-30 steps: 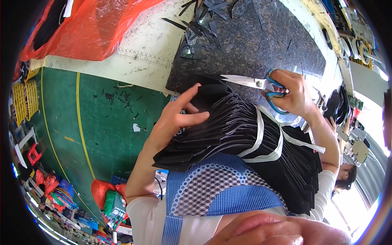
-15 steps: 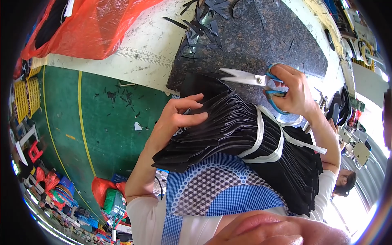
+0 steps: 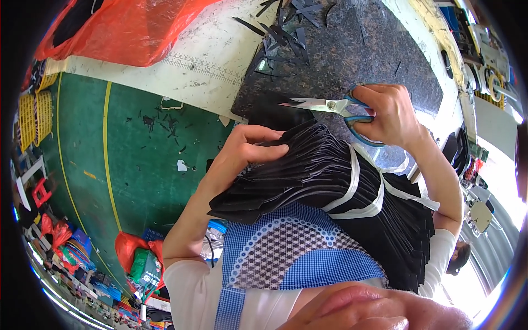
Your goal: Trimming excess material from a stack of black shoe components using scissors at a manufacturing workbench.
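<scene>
A thick bundle of black flat pieces, tied with a white strip, lies bent across my front, its layers fanned out at the left end. My left hand is at that fanned end, thumb and forefinger closed on the edge of a black piece that stands out toward the table. Blue-handled scissors are in my right hand, fingers through the loops. Their blades are nearly closed, lying across that black piece's far part. A blue checked apron is under the bundle.
A dark speckled board rests on the white worktable, with black offcut strips at its far left. A red plastic bag covers the table's far left. More scraps lie on the green floor.
The scissors have moved slightly left over the black piece, and their blades have gone from wide apart to nearly closed. My left thumb and forefinger have come closer together on the bundle.
</scene>
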`<state>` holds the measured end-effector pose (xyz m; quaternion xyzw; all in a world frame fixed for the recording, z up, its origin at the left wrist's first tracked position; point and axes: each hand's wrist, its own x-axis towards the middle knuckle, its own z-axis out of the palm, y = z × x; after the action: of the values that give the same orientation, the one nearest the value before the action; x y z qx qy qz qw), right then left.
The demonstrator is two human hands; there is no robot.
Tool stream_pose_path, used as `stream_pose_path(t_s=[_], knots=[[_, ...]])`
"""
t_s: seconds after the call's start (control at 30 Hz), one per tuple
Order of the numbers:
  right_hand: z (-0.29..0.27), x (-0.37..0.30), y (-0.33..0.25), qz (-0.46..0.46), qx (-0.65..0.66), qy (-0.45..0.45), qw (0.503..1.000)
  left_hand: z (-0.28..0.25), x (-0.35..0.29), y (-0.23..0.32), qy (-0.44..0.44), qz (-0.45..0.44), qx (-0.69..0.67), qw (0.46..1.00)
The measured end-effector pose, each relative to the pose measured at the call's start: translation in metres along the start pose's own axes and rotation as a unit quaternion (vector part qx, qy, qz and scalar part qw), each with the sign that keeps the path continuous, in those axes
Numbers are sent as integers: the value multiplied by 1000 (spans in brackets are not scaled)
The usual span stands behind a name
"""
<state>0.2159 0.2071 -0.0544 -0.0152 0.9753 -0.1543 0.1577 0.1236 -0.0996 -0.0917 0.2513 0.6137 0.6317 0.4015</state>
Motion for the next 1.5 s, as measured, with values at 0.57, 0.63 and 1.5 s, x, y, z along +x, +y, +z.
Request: stream_pose_path(t_s=[0.57, 0.63, 1.5], knots=[[-5, 18, -27, 34, 549, -71, 832, -4, 4, -5, 19, 137, 142, 980], [-9, 16, -27, 76, 531, -101, 838, -7, 8, -12, 68, 179, 265, 945], [7, 5, 2, -71, 2, 34, 997, -4, -17, -55, -10, 136, -75, 988]])
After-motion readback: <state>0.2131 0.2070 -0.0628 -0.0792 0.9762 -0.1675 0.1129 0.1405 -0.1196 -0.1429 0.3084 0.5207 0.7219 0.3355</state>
